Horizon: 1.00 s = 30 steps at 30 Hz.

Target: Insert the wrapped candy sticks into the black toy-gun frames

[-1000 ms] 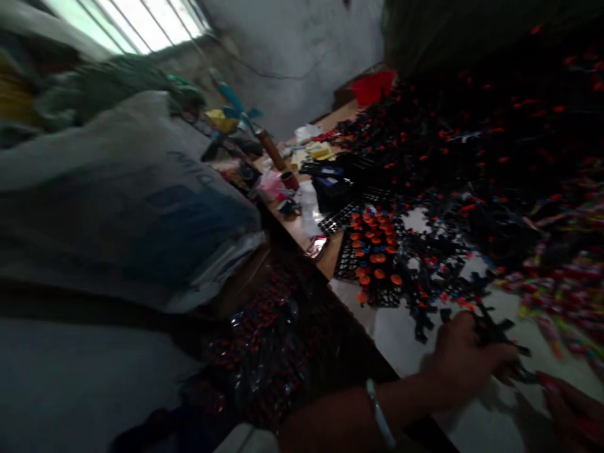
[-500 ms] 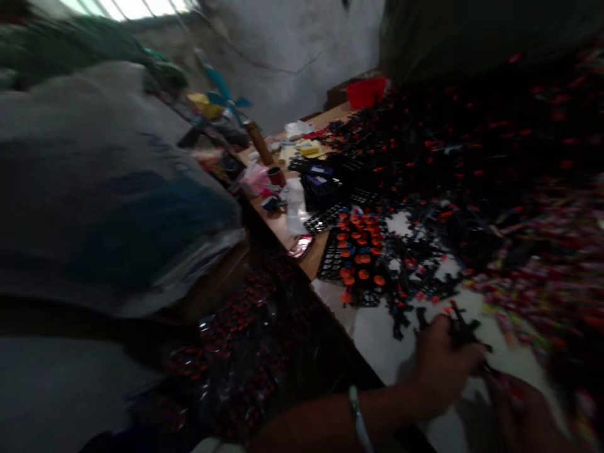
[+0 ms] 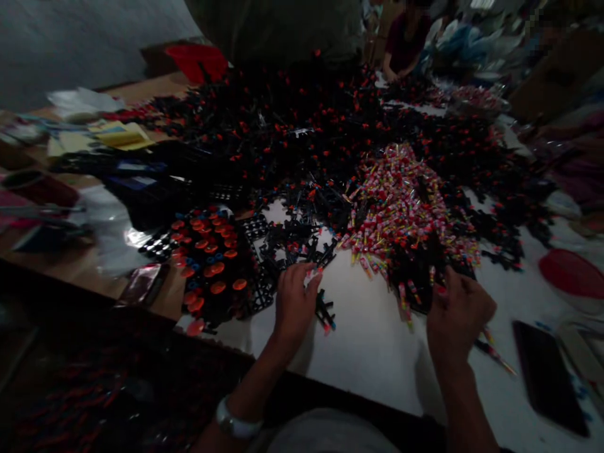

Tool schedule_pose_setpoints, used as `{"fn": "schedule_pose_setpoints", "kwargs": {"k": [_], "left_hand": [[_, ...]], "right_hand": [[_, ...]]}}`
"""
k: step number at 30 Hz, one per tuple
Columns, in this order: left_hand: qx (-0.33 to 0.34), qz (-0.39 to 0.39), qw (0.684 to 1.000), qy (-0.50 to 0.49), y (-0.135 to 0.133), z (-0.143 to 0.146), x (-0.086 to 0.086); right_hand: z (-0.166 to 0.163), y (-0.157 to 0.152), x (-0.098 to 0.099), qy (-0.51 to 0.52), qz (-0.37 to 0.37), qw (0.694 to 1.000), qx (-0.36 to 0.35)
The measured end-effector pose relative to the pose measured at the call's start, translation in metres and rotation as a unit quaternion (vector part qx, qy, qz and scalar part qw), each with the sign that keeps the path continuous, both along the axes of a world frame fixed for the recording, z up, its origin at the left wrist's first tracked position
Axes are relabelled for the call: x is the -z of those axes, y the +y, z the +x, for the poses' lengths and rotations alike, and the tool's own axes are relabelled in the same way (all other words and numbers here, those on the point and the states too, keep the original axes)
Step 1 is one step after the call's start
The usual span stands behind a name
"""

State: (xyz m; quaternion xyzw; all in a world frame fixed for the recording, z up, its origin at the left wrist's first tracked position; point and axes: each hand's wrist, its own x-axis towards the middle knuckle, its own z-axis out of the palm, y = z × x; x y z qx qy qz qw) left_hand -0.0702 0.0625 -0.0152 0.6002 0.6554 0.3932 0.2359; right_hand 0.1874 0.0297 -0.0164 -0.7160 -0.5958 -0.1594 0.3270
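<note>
My left hand (image 3: 295,301) rests on the white table (image 3: 372,346), its fingers curled round a small black plastic piece (image 3: 324,312) with coloured tips. My right hand (image 3: 457,311) lies closed at the near edge of a heap of small wrapped sticks in red, yellow and white (image 3: 406,207), gripping thin sticks; one stick (image 3: 495,353) pokes out below it. A wide pile of black plastic parts with red tips (image 3: 302,132) covers the table beyond both hands.
Black trays holding orange caps (image 3: 207,251) sit left of my left hand. A dark phone (image 3: 547,374) lies at the right, near a red lid (image 3: 570,274). Papers (image 3: 113,135) and a red bin (image 3: 195,60) stand far left. Another person (image 3: 406,38) sits across the table.
The view has swung right from the sacks and window onto the table. My left hand has drawn back with a black piece, and my right hand now reaches into the stick heap.
</note>
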Motion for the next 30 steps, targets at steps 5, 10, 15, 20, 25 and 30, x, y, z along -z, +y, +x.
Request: {"fn": "schedule_pose_setpoints", "kwargs": {"k": [5,10,15,20,25,30], "left_hand": [[0.016,-0.006,0.978,0.207,0.046,0.010,0.013],[0.027,-0.032,0.970,0.241,0.053,0.018,0.018],[0.064,-0.050,0.976,0.204,0.045,0.006,0.019],[0.145,-0.029,0.975,0.166,0.044,-0.001,0.025],[0.104,0.028,0.984,0.142,0.034,-0.003,0.014],[0.000,-0.060,0.997,-0.043,0.001,0.005,0.000]], "right_hand": [[-0.055,0.047,0.017,-0.041,-0.158,0.975,-0.151],[-0.087,0.064,0.039,-0.068,-0.245,0.957,-0.139],[-0.078,0.053,0.048,0.018,-0.218,0.956,-0.196],[-0.087,0.074,0.033,0.008,-0.254,0.924,-0.287],[-0.096,0.088,0.020,-0.083,-0.329,0.902,-0.267],[-0.086,0.055,0.021,-0.018,-0.303,0.923,-0.235]]}}
